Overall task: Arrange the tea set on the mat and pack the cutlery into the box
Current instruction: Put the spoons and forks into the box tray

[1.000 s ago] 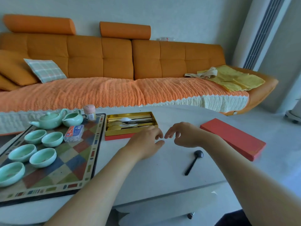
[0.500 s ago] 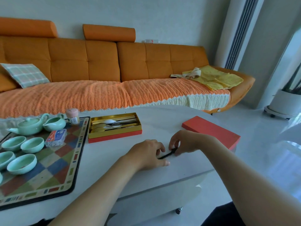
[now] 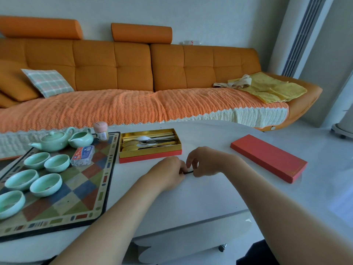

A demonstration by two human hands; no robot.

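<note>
spoon (image 3: pixel 188 172): mostly hidden, dark sliver shows | nearest cup (image 3: pixel 9 203): cut by left edge

The left forearm (image 3: pixel 118 213) and right forearm (image 3: pixel 267 197) are bare down to the left hand (image 3: pixel 168 175) and right hand (image 3: pixel 206 161). Dark clothing (image 3: pixel 254 253) shows beneath the right arm.

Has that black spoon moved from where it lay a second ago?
Yes. The black spoon has gone left, away from the red lid toward the open cutlery box; the left hand and right hand hold it.
</note>
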